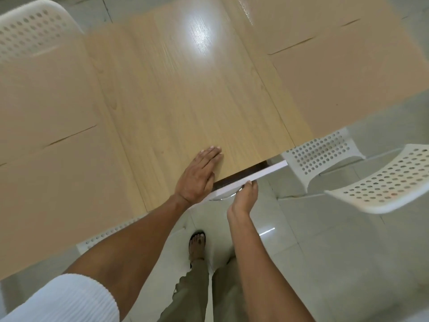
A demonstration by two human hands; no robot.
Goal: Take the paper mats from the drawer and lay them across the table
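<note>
Your left hand point(197, 175) lies flat, fingers spread, on the wooden surface point(185, 89). Your right hand point(245, 197) has its fingers curled around the handle of the white drawer point(267, 171), slightly open. Paper mats point(343, 73) lie along both sides of the surface.

table point(185, 89) – pale wood grain, glossy | paper mats point(348, 73) – matt tan | drawer point(253, 176) front – smooth white, metal handle point(228, 195) | chairs point(380, 182) – perforated white plastic | floor point(348, 252) – shiny tile
</note>
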